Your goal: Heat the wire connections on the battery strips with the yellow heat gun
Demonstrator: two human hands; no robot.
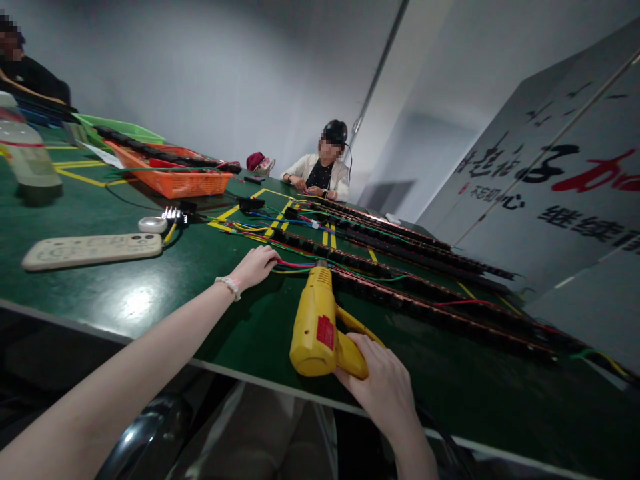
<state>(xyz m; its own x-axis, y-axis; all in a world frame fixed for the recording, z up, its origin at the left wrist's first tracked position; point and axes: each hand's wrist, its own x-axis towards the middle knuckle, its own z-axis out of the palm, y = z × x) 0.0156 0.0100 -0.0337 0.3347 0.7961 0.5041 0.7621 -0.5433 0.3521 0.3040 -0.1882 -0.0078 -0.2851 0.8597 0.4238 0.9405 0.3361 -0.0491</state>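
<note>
My right hand (383, 380) is wrapped round the handle of a yellow heat gun (311, 327). Its metal nozzle points away from me, over a bundle of coloured wires (295, 265). At the left end of that bundle, my left hand (255, 265) has its fingers closed on the wires, with a pale bracelet on the wrist. The wires run right into a long dark strip (425, 310) with copper-coloured edges. Behind it lies a second such strip (360, 259), also with wires at its left end. The nozzle hides part of the wires.
On the left of the green table (220, 333) are a phone in a cream case (95, 252), a bottle (27, 157) and a small white round item (153, 225). An orange basket (190, 183) and a green tray (143, 133) stand behind. A co-worker (323, 173) sits across the table.
</note>
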